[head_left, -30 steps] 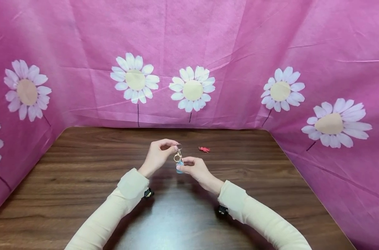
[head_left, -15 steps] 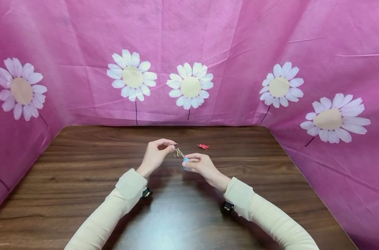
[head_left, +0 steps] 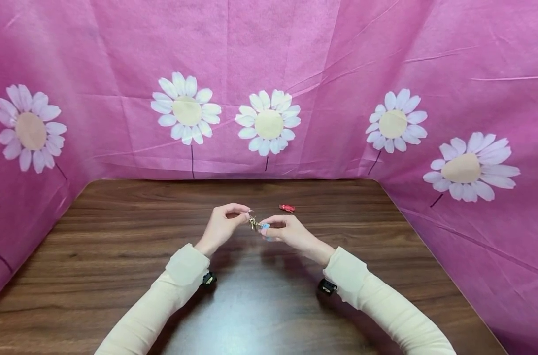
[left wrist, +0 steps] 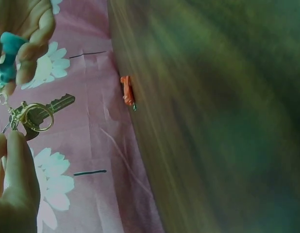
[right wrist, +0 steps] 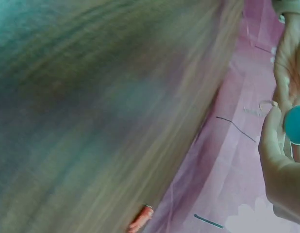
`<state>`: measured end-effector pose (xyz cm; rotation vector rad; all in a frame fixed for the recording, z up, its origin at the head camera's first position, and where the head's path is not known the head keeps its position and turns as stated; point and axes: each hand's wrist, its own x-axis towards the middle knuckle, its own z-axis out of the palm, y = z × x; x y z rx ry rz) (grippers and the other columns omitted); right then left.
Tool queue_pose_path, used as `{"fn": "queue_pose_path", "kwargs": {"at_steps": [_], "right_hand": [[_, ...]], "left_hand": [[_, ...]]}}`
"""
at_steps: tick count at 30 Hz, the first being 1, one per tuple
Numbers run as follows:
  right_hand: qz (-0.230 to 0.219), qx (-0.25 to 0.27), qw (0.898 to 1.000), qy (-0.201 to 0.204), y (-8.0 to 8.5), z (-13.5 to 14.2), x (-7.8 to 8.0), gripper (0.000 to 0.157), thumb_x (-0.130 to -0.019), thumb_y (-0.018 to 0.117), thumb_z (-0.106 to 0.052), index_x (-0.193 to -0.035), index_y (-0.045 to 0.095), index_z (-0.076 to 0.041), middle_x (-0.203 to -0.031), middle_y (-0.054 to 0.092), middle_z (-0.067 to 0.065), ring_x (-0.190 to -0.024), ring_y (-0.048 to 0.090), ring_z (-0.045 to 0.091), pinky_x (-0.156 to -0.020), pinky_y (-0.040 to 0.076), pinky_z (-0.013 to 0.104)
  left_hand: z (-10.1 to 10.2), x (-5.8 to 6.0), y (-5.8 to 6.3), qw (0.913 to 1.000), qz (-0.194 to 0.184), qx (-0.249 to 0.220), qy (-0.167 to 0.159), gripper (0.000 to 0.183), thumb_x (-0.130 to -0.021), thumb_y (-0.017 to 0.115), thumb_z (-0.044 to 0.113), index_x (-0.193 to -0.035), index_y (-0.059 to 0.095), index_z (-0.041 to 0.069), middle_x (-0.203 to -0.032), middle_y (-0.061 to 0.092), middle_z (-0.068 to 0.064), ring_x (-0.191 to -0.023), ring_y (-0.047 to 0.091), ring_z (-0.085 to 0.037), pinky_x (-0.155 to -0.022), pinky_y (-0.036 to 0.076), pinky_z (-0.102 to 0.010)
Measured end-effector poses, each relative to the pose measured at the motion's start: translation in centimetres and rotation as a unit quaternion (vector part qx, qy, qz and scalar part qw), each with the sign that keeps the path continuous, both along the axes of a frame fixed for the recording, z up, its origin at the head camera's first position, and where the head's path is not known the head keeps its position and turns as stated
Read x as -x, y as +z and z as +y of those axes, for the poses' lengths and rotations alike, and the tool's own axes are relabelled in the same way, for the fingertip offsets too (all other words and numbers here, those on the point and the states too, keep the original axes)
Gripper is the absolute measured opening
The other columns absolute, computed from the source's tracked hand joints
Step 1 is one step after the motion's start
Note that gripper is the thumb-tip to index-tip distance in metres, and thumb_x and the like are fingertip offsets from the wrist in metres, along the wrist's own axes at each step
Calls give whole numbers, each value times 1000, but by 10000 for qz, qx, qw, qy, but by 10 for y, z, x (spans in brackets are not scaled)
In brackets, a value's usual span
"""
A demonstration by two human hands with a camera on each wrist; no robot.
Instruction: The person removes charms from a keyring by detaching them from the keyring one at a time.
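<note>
Gold-coloured metal spans the small gap between two hands held above the far half of a brown wood-grain table (head_left: pixel 233 305). The left hand (head_left: pixel 221 226) pinches one end of the keychain (head_left: pixel 253 222) between thumb and fingertips. The right hand (head_left: pixel 294 233), just beside it on the right, grips a blue charm (head_left: pixel 265 226) (its exact shape is mostly hidden by the fingers). Seen from the left wrist, a short chain (left wrist: pixel 2 99) runs from the charm to the gold parts, where a gold ring (left wrist: pixel 52 116) and a key (left wrist: pixel 61 103) sit close to the left fingertips. Whether the charm's link is hooked onto the ring, I cannot tell. Beyond the right hand, on the far part of the table and well short of its edges, lies a red figure (head_left: pixel 287 208), touched by neither hand. Pale sleeves (head_left: pixel 395 315) cover both arms, with a black device (head_left: pixel 327 286) at each wrist. Pink cloth (head_left: pixel 322 49) printed with white daisies (head_left: pixel 269 124) rises at the left, far and right sides.
</note>
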<state>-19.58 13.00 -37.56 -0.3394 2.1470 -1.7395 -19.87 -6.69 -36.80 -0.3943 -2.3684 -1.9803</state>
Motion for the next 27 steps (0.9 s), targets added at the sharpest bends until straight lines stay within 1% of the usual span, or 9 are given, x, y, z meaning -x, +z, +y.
{"fn": "queue_pose_path", "kwargs": {"at_steps": [4, 6, 11, 13, 16, 20, 23, 25, 27], "right_hand": [[237, -135, 9996, 25, 5, -2, 1, 30, -84, 59, -6, -112, 61, 3, -100, 67, 21, -87, 66, 21, -86, 51, 44], [519, -330, 9981, 29, 8, -3, 2, 30, -84, 56, -5, -113, 62, 1, -99, 68, 19, -89, 65, 25, -84, 52, 43], [1453, -1259, 9812, -155, 14, -7, 7, 23, -80, 59, -7, -99, 71, -8, -86, 70, 10, -70, 62, 14, -63, 54, 32], [1812, -1601, 9699, -296, 15, -9, 9, 15, -78, 65, -11, -91, 73, -12, -79, 69, 4, -63, 56, 9, -56, 49, 25], [2481, -2010, 9468, -410, 15, -10, 11, 9, -77, 72, -16, -86, 73, -13, -78, 69, 0, -63, 53, 7, -56, 45, 20], [3622, -2680, 8920, -374, 13, -10, 11, 11, -77, 72, -15, -88, 74, -12, -78, 69, -3, -67, 58, 8, -59, 46, 22], [4187, -2965, 8578, -308, 13, -10, 12, 10, -75, 73, -15, -85, 74, -13, -76, 66, -5, -68, 61, 9, -60, 48, 26], [4308, -3019, 8499, -307, 15, -11, 13, 7, -74, 74, -16, -81, 73, -14, -76, 65, -5, -68, 61, 9, -61, 48, 28], [4351, -3019, 8476, -334, 17, -12, 14, 5, -74, 74, -16, -78, 70, -15, -77, 66, -5, -70, 61, 10, -63, 49, 30]], "left_hand": [[2, 8, -20, 9993, -283, -201, -110, 23, -82, 63, 1, -103, 63, -5, -90, 67, -17, -75, 62, -7, -71, 52, -26], [3, 11, -28, 9986, -400, -331, -136, 24, -82, 62, 1, -105, 63, -4, -88, 66, -14, -76, 62, -6, -73, 52, -25], [4, 12, -32, 9953, -511, -798, -178, 24, -82, 58, -3, -106, 59, -7, -82, 62, -4, -78, 63, -8, -76, 54, -24], [4, 12, -31, 9931, -550, -1011, -202, 23, -83, 56, -5, -105, 57, -8, -82, 60, -3, -78, 63, -7, -77, 54, -26], [5, 11, -31, 9899, -602, -1262, -221, 20, -83, 54, -7, -103, 54, -9, -84, 58, -4, -77, 62, -6, -78, 54, -26], [5, 10, -31, 9876, -702, -1384, -252, 21, -84, 53, -8, -105, 54, -11, -85, 57, -6, -77, 62, -5, -78, 54, -26], [6, 9, -30, 9878, -772, -1318, -291, 26, -85, 54, -6, -110, 55, -12, -85, 58, -7, -77, 62, -5, -79, 54, -25], [7, 9, -29, 9880, -819, -1276, -286, 28, -85, 54, -5, -112, 57, -10, -86, 59, -6, -78, 63, -5, -78, 54, -25], [9, 10, -28, 9867, -874, -1333, -302, 29, -84, 55, -5, -113, 57, -10, -86, 59, -5, -78, 63, -6, -78, 54, -24]]}}
